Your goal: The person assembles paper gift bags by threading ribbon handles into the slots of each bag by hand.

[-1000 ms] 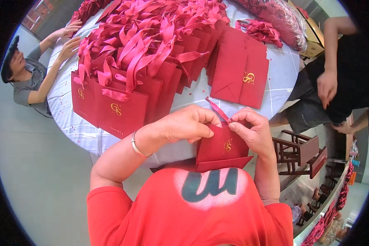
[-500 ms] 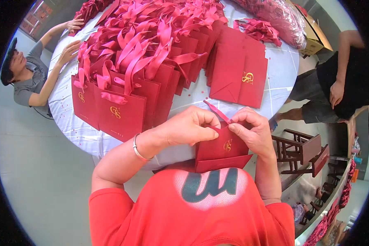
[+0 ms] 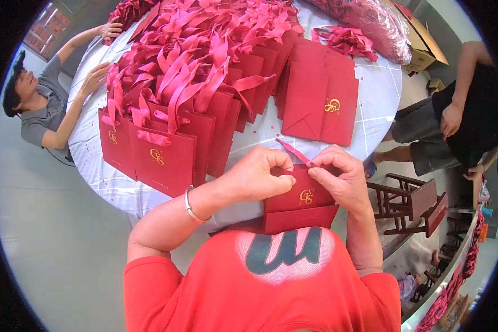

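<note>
Note the position of the red bag (image 3: 301,200): it sits directly in front of your shirt (image 3: 263,290), at the near edge of the bench (image 3: 380,105), with its mouth turned away from you and its gold emblem in view. Your right hand (image 3: 342,174) is at the mouth's right side, thumb and forefinger pinching the pink ribbon (image 3: 293,150) just at the bag's upper edge. Your left hand (image 3: 264,174) is at the upper left corner, thumb and forefinger drawn close together; whether this grip clamps the rim or only rests against it cannot be told (the curled fingers mask the contact). Observe the governing relation: the ribbon's long axis runs obliquely from the right grip, away from you and toward your left, so that its free end lies beyond the left fingertips. The right grip holds the near end; the left hand is nearer the free end, which lies just past its forefinger. Beyond the left hand stand bags with ribbon handles (image 3: 163,160); ahead of the right hand, well clear of the held bag, lies a stack of flat bags (image 3: 317,102).
</note>
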Demonstrator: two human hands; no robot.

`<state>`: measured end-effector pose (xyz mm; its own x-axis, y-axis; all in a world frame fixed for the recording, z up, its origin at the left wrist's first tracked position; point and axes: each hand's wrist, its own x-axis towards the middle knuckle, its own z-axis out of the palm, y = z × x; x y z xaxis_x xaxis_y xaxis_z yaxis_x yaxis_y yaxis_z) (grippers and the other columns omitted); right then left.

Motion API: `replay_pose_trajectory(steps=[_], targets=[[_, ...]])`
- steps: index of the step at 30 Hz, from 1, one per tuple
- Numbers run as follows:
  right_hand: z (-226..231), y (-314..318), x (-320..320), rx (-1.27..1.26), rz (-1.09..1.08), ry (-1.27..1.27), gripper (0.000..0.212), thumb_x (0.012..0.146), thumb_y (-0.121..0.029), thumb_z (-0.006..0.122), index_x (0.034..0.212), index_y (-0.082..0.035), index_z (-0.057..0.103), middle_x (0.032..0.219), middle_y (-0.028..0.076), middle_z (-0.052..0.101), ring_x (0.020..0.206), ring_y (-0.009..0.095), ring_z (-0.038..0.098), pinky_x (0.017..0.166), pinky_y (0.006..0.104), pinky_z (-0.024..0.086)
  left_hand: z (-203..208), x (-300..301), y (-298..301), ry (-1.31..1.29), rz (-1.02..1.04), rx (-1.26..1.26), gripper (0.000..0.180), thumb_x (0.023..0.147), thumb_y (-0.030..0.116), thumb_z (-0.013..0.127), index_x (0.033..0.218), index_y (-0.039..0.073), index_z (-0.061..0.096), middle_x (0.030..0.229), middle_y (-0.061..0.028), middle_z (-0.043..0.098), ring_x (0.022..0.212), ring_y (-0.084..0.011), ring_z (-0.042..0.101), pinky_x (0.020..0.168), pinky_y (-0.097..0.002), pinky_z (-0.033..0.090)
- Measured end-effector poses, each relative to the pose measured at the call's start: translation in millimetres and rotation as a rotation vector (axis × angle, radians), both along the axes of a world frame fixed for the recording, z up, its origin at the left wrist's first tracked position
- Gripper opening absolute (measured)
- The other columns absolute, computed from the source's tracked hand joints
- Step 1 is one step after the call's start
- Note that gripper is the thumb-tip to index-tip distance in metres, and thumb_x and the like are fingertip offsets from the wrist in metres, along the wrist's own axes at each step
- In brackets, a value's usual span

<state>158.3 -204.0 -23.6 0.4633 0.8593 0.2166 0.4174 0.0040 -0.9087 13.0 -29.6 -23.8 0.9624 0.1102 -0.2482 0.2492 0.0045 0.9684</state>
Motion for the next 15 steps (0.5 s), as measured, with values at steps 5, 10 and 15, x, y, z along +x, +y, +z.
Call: replay_pose_trajectory(steps=[5,10,15], targets=[[6,4,-12,0.162,-0.172,-0.300,0.017,0.075,0.000,0.078,0.091,-0.003,0.072,0.081,0.010,0.067,0.079,0.022,0.064,0.071,0.0313,0.050,-1,1,-4,-0.096,0.083,0.361,0.016,0.079,0.009,0.073,0.081,-0.001,0.060,0.071,0.0042,0.054,0.069,-0.0034,0.046,0.057,-0.0244,0.040],[22,-6,-24,0.087,-0.212,-0.225,0.020,0.073,0.003,0.078,0.091,-0.001,0.070,0.080,0.011,0.068,0.072,0.022,0.066,0.062,0.0302,0.051,-4,-2,1,-0.108,0.028,0.300,0.022,0.076,0.013,0.072,0.089,-0.002,0.063,0.072,-0.0129,0.064,0.070,-0.0106,0.059,0.066,-0.0324,0.049],[14,-10,-24,0.100,-0.177,-0.255,0.019,0.072,0.004,0.078,0.088,-0.001,0.069,0.079,0.012,0.067,0.072,0.024,0.066,0.063,0.0321,0.051,5,-1,3,-0.083,-0.033,0.212,0.018,0.079,0.005,0.072,0.093,0.000,0.061,0.082,0.0018,0.060,0.076,-0.0031,0.051,0.064,-0.0227,0.045]])
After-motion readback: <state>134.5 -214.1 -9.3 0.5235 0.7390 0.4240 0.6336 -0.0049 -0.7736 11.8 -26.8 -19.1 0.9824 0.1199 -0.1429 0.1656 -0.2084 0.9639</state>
